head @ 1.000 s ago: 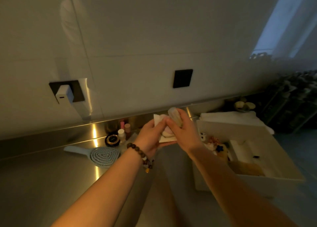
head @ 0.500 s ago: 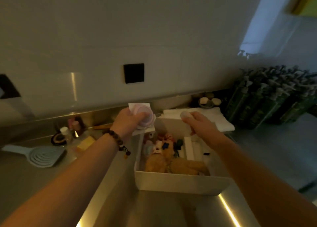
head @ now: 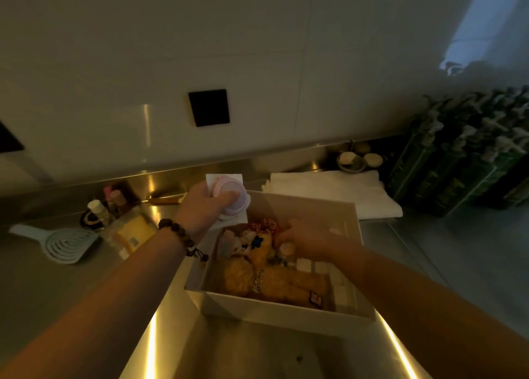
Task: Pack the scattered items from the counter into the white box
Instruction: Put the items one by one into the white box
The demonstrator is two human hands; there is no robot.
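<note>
The white box [head: 274, 315] stands on the steel counter in front of me, holding a tan plush toy [head: 274, 278] and several small trinkets. My left hand [head: 203, 209], with a bead bracelet on the wrist, holds a pink round item on a white card [head: 229, 195] above the box's far left corner. My right hand [head: 309, 238] reaches down inside the box and grips a small pale bottle [head: 287, 248] near the plush toy.
On the counter to the left lie a pale blue hairbrush [head: 60, 244], a yellow packet [head: 134, 232] and small bottles [head: 97, 209]. A folded white towel [head: 329, 192] lies behind the box. Green pump bottles [head: 458, 155] crowd the right. A small bowl [head: 352, 161] sits at the back.
My right hand has dropped from above the box's far edge down into the box with the small bottle. My left hand still holds the pink item at the box's corner.
</note>
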